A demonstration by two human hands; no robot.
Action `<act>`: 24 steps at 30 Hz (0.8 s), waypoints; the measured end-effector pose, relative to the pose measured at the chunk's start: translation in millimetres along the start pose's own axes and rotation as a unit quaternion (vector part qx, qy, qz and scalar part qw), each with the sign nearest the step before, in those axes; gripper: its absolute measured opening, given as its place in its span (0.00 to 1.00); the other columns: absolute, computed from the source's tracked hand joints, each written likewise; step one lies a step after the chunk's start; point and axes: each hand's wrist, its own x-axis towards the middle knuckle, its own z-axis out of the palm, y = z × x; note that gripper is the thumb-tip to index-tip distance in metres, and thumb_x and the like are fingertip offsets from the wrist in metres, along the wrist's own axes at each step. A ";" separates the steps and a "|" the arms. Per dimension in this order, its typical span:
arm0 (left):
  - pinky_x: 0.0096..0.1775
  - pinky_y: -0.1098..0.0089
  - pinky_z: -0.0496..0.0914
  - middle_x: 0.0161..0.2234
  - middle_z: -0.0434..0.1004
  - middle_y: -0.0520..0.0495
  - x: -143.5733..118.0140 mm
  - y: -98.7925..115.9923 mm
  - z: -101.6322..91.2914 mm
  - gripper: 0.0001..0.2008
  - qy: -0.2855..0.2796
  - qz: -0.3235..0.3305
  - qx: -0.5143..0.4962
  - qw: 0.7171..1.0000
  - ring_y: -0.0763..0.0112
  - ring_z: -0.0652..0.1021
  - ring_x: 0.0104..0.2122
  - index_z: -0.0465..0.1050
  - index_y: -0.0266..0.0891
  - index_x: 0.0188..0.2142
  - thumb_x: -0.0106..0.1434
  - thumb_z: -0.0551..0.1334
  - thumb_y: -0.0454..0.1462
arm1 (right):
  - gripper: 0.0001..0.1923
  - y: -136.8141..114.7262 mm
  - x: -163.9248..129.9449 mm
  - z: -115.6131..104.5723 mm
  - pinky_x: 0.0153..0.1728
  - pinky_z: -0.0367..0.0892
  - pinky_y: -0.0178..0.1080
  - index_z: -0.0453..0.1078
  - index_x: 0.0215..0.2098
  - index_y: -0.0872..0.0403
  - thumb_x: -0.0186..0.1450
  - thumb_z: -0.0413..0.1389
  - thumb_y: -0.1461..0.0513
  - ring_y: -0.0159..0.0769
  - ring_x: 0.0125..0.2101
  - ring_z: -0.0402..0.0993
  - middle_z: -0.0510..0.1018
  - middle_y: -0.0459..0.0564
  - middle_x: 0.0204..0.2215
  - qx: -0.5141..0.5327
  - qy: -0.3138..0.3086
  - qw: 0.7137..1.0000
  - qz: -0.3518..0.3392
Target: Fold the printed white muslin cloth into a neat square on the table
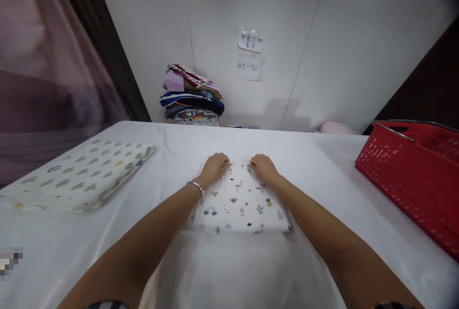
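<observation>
- Pinching the far edge of the small white folded cloth printed with flamingos and cacti (pixel 241 201), your left hand (pixel 214 167) and right hand (pixel 263 166) sit close together, fingers curled down on that edge; the cloth lies flat between your forearms on the white table cover (pixel 308 165).
- Keep both grips level with each other and press the far edge flat, so it stays square to the near edge; that is my judgement of good practice here.
- Left of your left hand, well apart, lies a white folded cloth with grey cloud prints (pixel 89 172).
- Right of your right hand, well apart, the red plastic basket (pixel 412 175) bounds the space.
- Beyond both hands the table runs bare to the wall, where a stack of folded coloured fabrics (pixel 191 96) stands.
</observation>
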 end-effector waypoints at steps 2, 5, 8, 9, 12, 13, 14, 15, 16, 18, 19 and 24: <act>0.40 0.67 0.64 0.37 0.74 0.46 3.0 -0.8 2.3 0.08 -0.009 -0.053 -0.021 0.998 0.65 0.72 0.39 0.70 0.40 0.34 0.61 0.53 0.39 | 0.12 1.8 2.1 3.6 0.40 0.55 0.37 0.70 0.37 0.54 0.67 0.45 0.63 0.38 0.41 0.64 0.73 0.51 0.39 0.003 0.016 1.000 0.020; 0.38 0.66 0.65 0.36 0.76 0.46 6.0 -2.5 8.2 0.10 -0.037 -0.090 -0.010 0.995 0.64 0.74 0.36 0.70 0.41 0.35 0.62 0.52 0.40 | 0.11 3.0 6.3 13.2 0.38 0.56 0.37 0.69 0.37 0.54 0.67 0.45 0.62 0.38 0.39 0.66 0.74 0.51 0.38 0.000 -0.005 0.999 0.051; 0.40 0.64 0.65 0.36 0.77 0.46 6.2 -2.3 10.3 0.12 -0.038 -0.090 0.001 0.995 0.63 0.75 0.36 0.71 0.41 0.38 0.63 0.49 0.37 | 0.13 3.1 7.1 22.0 0.37 0.56 0.38 0.69 0.38 0.54 0.67 0.43 0.63 0.39 0.39 0.66 0.74 0.52 0.38 -0.006 -0.017 0.998 0.057; 0.43 0.64 0.64 0.38 0.77 0.45 5.3 -1.1 9.4 0.14 -0.032 -0.087 0.005 0.996 0.63 0.74 0.39 0.71 0.40 0.40 0.63 0.48 0.35 | 0.13 3.1 6.4 23.7 0.38 0.56 0.38 0.69 0.39 0.54 0.68 0.43 0.63 0.39 0.40 0.66 0.74 0.52 0.39 -0.007 -0.015 0.998 0.056; 0.53 0.62 0.59 0.47 0.73 0.43 -2.0 6.6 4.8 0.18 -0.002 -0.045 0.036 0.998 0.63 0.71 0.48 0.69 0.38 0.47 0.61 0.47 0.30 | 0.14 4.0 3.9 24.5 0.40 0.56 0.39 0.69 0.42 0.54 0.68 0.42 0.63 0.40 0.42 0.66 0.74 0.53 0.41 -0.011 -0.009 0.999 0.052; 0.56 0.61 0.56 0.49 0.72 0.43 -6.3 9.9 3.9 0.19 0.004 -0.016 0.048 0.999 0.64 0.69 0.51 0.68 0.38 0.48 0.61 0.47 0.30 | 0.15 4.3 3.4 23.6 0.41 0.56 0.40 0.69 0.42 0.55 0.68 0.42 0.63 0.41 0.42 0.66 0.74 0.53 0.41 -0.011 -0.008 0.999 0.051; 0.58 0.60 0.53 0.50 0.71 0.44 -11.4 13.1 3.8 0.18 0.002 0.016 0.059 0.998 0.64 0.68 0.52 0.67 0.38 0.49 0.62 0.47 0.31 | 0.15 4.2 3.0 22.2 0.41 0.56 0.40 0.70 0.42 0.55 0.68 0.41 0.63 0.41 0.43 0.66 0.74 0.53 0.41 -0.011 -0.009 0.999 0.050; 0.59 0.59 0.50 0.52 0.70 0.44 -16.9 15.7 4.7 0.18 -0.006 0.044 0.067 0.997 0.63 0.67 0.54 0.66 0.39 0.50 0.63 0.48 0.33 | 0.16 3.5 2.8 20.6 0.42 0.56 0.40 0.70 0.42 0.55 0.68 0.41 0.63 0.41 0.43 0.67 0.74 0.54 0.41 -0.011 -0.010 0.999 0.049; 0.59 0.58 0.49 0.53 0.68 0.44 -22.6 17.5 6.6 0.17 -0.019 0.063 0.072 0.995 0.62 0.65 0.55 0.65 0.40 0.51 0.64 0.48 0.37 | 0.16 2.0 2.4 18.7 0.43 0.56 0.41 0.70 0.43 0.55 0.68 0.41 0.63 0.41 0.43 0.67 0.75 0.54 0.41 -0.012 -0.011 0.999 0.049; 0.59 0.55 0.48 0.58 0.63 0.42 -32.4 18.4 12.2 0.22 -0.045 0.069 0.080 0.993 0.59 0.60 0.59 0.62 0.40 0.54 0.64 0.49 0.45 | 0.16 -4.4 0.1 15.0 0.46 0.55 0.42 0.69 0.46 0.56 0.68 0.41 0.63 0.42 0.46 0.65 0.73 0.56 0.45 -0.012 -0.009 0.999 0.051; 0.59 0.54 0.48 0.59 0.60 0.40 -35.9 17.8 15.2 0.25 -0.054 0.060 0.084 0.993 0.58 0.57 0.60 0.60 0.39 0.56 0.64 0.49 0.49 | 0.17 -9.1 -2.2 13.6 0.49 0.53 0.44 0.67 0.49 0.56 0.68 0.42 0.64 0.43 0.50 0.63 0.71 0.56 0.49 -0.012 -0.004 0.999 0.046; 0.60 0.53 0.45 0.62 0.53 0.39 -40.4 14.8 23.3 0.29 -0.062 0.033 0.097 0.993 0.57 0.53 0.62 0.54 0.37 0.60 0.65 0.46 0.50 | 0.28 -31.4 -24.8 19.0 0.58 0.37 0.51 0.51 0.63 0.56 0.68 0.42 0.53 0.44 0.63 0.40 0.49 0.55 0.64 0.027 -0.010 0.998 -0.049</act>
